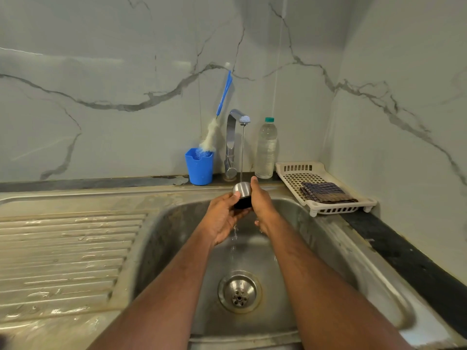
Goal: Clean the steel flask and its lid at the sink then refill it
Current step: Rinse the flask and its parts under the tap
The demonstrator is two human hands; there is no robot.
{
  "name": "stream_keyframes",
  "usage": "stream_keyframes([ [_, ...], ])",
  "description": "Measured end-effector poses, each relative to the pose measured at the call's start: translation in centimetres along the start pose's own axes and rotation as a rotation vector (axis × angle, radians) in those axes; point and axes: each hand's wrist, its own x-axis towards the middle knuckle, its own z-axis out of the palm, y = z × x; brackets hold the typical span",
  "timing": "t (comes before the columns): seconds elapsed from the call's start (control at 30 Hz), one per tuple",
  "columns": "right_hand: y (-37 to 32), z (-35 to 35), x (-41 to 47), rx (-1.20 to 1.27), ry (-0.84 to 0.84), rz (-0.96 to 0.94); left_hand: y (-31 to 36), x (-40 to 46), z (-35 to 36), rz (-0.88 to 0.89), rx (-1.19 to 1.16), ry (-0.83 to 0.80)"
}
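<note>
Single head-worn view: positioned above the near edge of the sink basin, facing forward and down, close range. The faucet stands centred beyond the basin.

The lid has a brushed steel shell with a soft shine and a matt black lower part, maybe plastic. The sink is dull, stained steel, its drain more polished. The tap is glossy chrome. The cup is smooth blue plastic, the tray cream plastic, the cloth woven, the wall glossy marble-like.
</note>
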Motion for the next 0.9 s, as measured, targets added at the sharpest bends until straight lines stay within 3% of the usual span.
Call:
stream_keyframes([
  [0.1,0.4,0.6,0.3,-0.058,-0.072,-0.015,0.1,0.2,0.2,-0.04,-0.071,0.093],
  [0.2,0.9,0.2,0.4,0.043,-0.221,-0.088,0.5,0.3,-0.3,-0.093,-0.137,0.114],
  [0.3,0.8,-0.2,0.4,0.125,-0.222,-0.082,0.7,0.3,-0.4,-0.093,-0.111,0.097],
  [0.5,0.5,0.7,0.4,0.058,0.11,0.009,-0.2,0.3,-1.1,-0.074,0.343,-0.032],
  [0.6,0.1,0.8,0.3,0.066,0.13,0.17,-0.8,0.6,-2.0,0.067,0.596,-0.095],
  [0.7,-0.2,0.6,-0.5,0.037,0.087,0.273,-1.2,0.8,-2.1,0.196,0.711,-0.018],
  [0.77,-0.3,0.6,-0.8,-0.023,0.073,0.235,-1.2,0.9,-2.0,0.25,0.7,0.037],
  [0.9,-0.7,0.5,-0.8,-0.2,0.104,-0.148,-1.1,0.9,-1.8,0.322,0.792,0.181],
])
